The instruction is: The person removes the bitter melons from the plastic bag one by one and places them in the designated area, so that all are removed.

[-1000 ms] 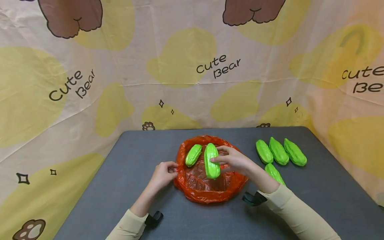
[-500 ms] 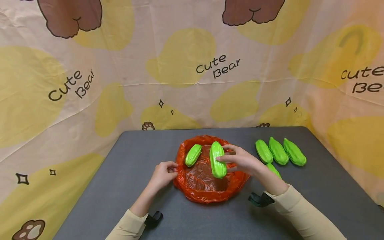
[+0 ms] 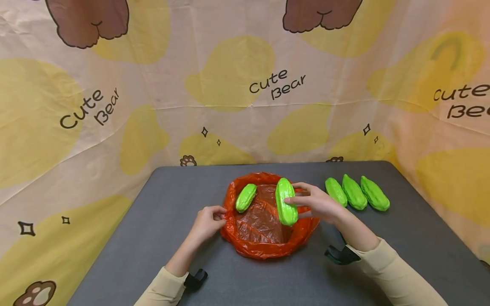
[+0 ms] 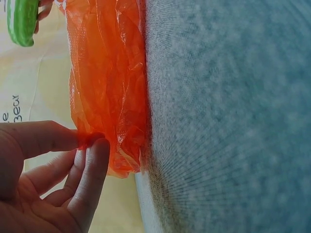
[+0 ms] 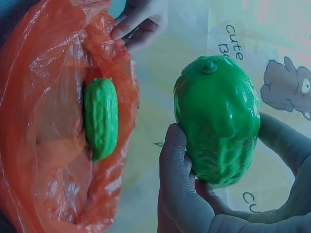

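Observation:
A red plastic bag point(image 3: 264, 250) stands on the table with its mouth spread wide and its rim rolled. My left hand point(image 3: 208, 222) pinches the bag's left rim between thumb and fingers, plain in the left wrist view, where thin red film point(image 4: 104, 73) runs up from the fingertips. My right hand point(image 3: 319, 204) grips a glossy, ridged green bitter melon point(image 3: 286, 202) and holds it up over the right part of the bag's mouth. In the right wrist view this bitter melon point(image 5: 218, 121) sits between thumb and fingers. Another bitter melon point(image 3: 246, 198) lies inside the bag at the left.
Three more bitter melons point(image 3: 354, 192) lie side by side at the table's back right. The grey table point(image 3: 183, 187) ends against a printed cloth backdrop point(image 3: 229, 63). Dark bands point(image 3: 342, 255) are strapped at both wrists.
My right hand has moved right and slightly up with the bitter melon, from the bag's middle toward its right side. The forearm now hides a melon seen earlier. My left hand stays put.

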Demonstrator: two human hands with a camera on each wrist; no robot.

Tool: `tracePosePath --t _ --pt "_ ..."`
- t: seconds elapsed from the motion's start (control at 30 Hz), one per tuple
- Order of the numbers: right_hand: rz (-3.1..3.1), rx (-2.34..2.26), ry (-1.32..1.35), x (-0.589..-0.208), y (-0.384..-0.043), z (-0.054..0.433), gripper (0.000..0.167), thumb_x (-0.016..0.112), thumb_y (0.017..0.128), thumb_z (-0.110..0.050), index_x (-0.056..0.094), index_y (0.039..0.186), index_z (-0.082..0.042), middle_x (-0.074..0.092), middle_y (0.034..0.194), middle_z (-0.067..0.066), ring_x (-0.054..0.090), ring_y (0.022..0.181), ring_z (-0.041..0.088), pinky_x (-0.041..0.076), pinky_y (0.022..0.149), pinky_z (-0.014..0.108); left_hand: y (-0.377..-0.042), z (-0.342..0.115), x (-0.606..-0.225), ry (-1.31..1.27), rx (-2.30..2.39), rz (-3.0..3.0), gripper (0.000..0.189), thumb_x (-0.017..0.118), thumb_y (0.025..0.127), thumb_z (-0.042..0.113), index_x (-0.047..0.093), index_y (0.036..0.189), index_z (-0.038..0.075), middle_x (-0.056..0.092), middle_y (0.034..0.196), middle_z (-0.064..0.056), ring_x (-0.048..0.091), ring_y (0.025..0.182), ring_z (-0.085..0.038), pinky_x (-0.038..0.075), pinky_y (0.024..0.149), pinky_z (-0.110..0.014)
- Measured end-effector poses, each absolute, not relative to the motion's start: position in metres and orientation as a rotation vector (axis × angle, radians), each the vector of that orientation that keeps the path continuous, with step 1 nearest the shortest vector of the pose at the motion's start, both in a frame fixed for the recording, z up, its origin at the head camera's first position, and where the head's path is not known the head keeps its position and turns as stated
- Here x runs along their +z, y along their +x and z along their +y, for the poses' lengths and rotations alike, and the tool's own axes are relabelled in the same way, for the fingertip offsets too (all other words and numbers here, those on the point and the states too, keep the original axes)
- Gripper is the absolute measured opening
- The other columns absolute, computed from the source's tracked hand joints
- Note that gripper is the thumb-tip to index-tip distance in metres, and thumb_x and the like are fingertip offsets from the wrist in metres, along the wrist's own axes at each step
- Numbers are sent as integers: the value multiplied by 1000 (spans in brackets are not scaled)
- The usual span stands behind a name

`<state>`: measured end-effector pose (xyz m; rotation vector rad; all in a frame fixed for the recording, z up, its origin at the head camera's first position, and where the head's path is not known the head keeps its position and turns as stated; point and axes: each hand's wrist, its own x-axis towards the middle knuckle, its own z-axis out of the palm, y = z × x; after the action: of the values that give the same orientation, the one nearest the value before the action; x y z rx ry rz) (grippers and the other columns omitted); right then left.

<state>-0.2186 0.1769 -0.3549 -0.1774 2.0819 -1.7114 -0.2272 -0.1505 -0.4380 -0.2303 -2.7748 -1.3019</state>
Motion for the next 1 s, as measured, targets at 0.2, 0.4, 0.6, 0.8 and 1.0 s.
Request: tracePosePath --t 0.2,0.4,0.6,0.8,1.0 --pt "2089 -1715 -202 -353 -217 184 79 67 87 -30 22 146 -3 38 137 26 62 97 23 52 86 47 -227 -151 -438 -237 -1309 -2773 21 69 73 0 72 93 3 68 77 -2 59 66 -9 49 59 -25" --pt "2096 -1708 -208 -350 -214 191 80 66 88 -30 19 147 -2 38 137 27 62 98 21 51 88 48 -227 -151 -437 -237 -1315 -2777 21 69 73 0 72 94 3 67 76 -2 59 66 -10 49 58 -25" --pt "2086 -1721 -209 -346 -211 199 79 64 89 -28 17 147 -2 35 140 27 62 98 19 52 86 45 -227 -150 -438 -243 -1312 -2776 21 69 73 0 72 94 3 67 76 -2 59 65 -9 49 58 -24" --pt "2102 -1713 -204 -344 -210 206 80 64 89 -29 16 148 -3 33 142 27 60 105 21 52 86 44 -227 -151 -438 -264 -1287 -2775 20 68 73 0 72 93 3 68 77 -3 59 66 -9 49 59 -24" --pt "2131 -1692 -210 -343 -209 213 82 63 90 -30 13 149 -3 28 145 28 58 110 24 50 90 48 -227 -151 -438 -270 -1291 -2776 20 69 74 -1 71 94 2 67 77 -3 59 67 -9 48 59 -24"
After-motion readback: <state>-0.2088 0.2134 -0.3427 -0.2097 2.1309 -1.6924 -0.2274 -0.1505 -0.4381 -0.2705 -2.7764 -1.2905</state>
